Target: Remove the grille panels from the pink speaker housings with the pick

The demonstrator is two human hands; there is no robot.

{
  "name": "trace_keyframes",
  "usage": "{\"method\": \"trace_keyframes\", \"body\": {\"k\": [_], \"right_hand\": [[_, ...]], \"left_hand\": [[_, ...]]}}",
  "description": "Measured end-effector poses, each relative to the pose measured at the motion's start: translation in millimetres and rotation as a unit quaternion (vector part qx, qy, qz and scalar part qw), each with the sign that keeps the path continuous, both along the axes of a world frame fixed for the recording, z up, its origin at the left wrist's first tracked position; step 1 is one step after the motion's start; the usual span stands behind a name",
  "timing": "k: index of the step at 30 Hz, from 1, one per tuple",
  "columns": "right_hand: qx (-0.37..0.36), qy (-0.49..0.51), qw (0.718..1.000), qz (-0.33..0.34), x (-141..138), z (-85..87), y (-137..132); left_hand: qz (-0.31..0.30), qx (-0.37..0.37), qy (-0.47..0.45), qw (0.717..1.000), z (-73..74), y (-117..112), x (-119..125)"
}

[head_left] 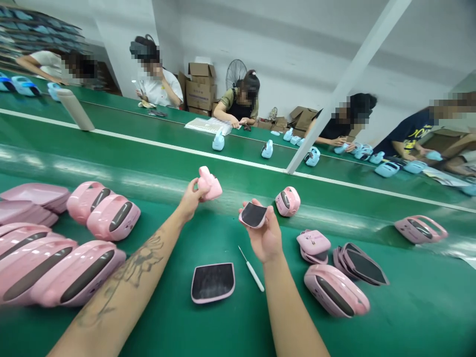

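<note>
Left hand (190, 201) holds pink, perhaps bow-shaped piece (211, 185); right hand (267, 241), dark-faced panel (253, 215)

Panel (213, 282) on table (167, 322), screwdriver (255, 276) to right

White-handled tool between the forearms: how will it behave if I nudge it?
The white-handled tool likely rolls or swivels, since its handle looks rounded and lies on the green table. It is probably stiff, its thin shaft looking straight, and perhaps heavier at the handle end, which is thicker.
</note>
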State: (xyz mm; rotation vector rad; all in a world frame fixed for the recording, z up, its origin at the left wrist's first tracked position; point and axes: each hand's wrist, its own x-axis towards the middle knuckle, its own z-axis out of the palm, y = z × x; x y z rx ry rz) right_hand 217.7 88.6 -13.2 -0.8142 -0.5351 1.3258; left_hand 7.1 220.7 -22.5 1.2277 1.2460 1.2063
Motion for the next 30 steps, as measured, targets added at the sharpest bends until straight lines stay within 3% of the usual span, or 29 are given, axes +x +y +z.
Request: {"method": "trace_keyframes", "body": {"k": [5, 10, 19, 24, 30], "right_hand": [[-0.014, -0.089, 0.996, -0.009, -5.7, -3.7, -0.7], [-0.002, -0.186, 0.982, 0.012, -18.9, 3.4, -10.3], [0.017, -0.263, 0.964, 0.036, -33.9, -0.1, -16.6], [0.018, -0.274, 0.961, 0.031, -41.7, -2.0, -19.0], [-0.003, -0.252, 0.966, 0.055, -47.1, 3.2, -29.4]], "left_hand": [[-0.161, 0.018, -0.094, 0.982, 10.5, -62.4, -0.2], [-0.231, 0.047, -0.118, 0.965, 9.2, -94.3, -1.2], [-0.22, 0.06, -0.052, 0.972, 15.3, -108.0, -4.9], [-0.16, 0.11, 0.036, 0.98, 12.0, -126.7, -5.0], [-0.098, 0.242, 0.221, 0.94, -1.4, -141.4, -5.6]]}}
